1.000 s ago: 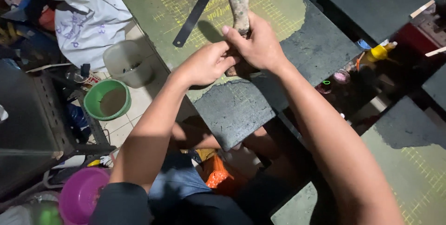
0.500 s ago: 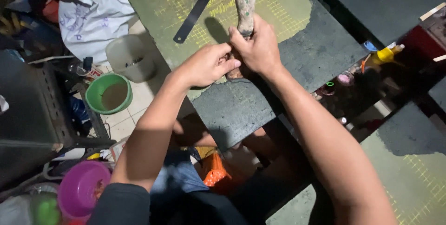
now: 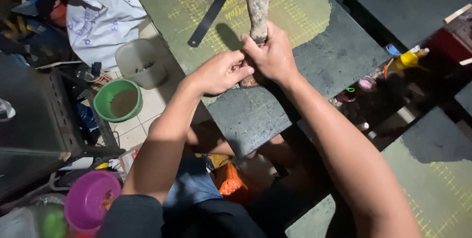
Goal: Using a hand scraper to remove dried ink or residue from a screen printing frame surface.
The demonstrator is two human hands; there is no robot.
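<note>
1. Wooden handle [image 3: 257, 2], worn and flecked with paint, stands over the bench [image 3: 339, 56] and runs up out of the top of the view; its lower end is buried in the two hands.
2. Fingers [image 3: 251, 45] of the right hand [image 3: 273, 56] are wrapped tight around the handle's lower end, clamped on it from the side.
3. Left hand [image 3: 221, 72] sits just below and touching the right, its fingers curled together on something small at the base of the handle; what they pinch is hidden, so I cannot tell what it is.
4. Judging from the grip, the step in hand looks like fitting or working the bottom of the handle while the right hand steadies it; the next move would call for a firm hold above and careful fingertip work below.
5. Beneath the hands lies a dark grey sheet [image 3: 250, 117] overhanging the bench edge, on a yellow-gridded cutting mat [image 3: 300, 7]; a flat dark metal strip [image 3: 214, 9] lies slantwise on the mat, near the handle.
6. Farther out, on the floor, are a green bowl [image 3: 118, 100], a pale bucket [image 3: 140, 61] and a purple bowl [image 3: 91, 201].
</note>
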